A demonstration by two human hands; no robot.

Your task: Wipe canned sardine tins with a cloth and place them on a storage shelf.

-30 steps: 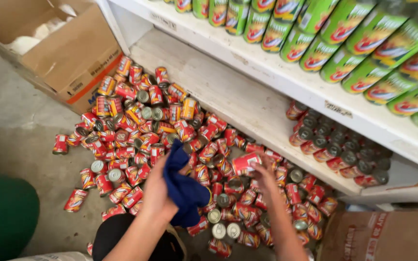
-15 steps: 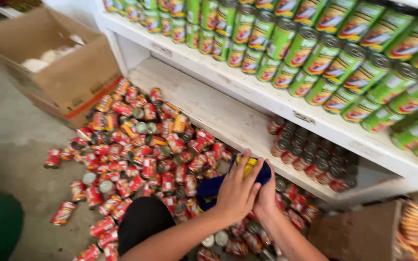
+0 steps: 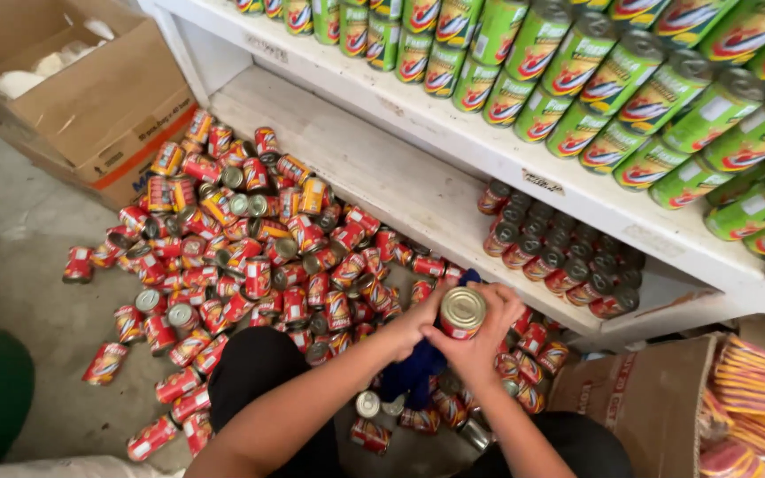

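My right hand (image 3: 487, 341) grips a small red can (image 3: 462, 312) with its gold lid turned up toward me. My left hand (image 3: 420, 329) holds a dark blue cloth (image 3: 418, 370) bunched against the can's side. Both hands meet just in front of the lowest white shelf (image 3: 374, 177). Under and around them lies a wide heap of red cans (image 3: 250, 257) scattered on the concrete floor, most on their sides.
Several red cans stand in rows on the right of the lowest shelf (image 3: 560, 252). Green cans (image 3: 595, 80) fill the shelf above. An open cardboard box (image 3: 73, 97) sits at the upper left, another box (image 3: 657, 398) with yellow packets at the lower right.
The view has tilted and shifted. My hands came together from the floor pile, my right hand now holding a can lid-up and my left hand pressing the blue cloth to it.
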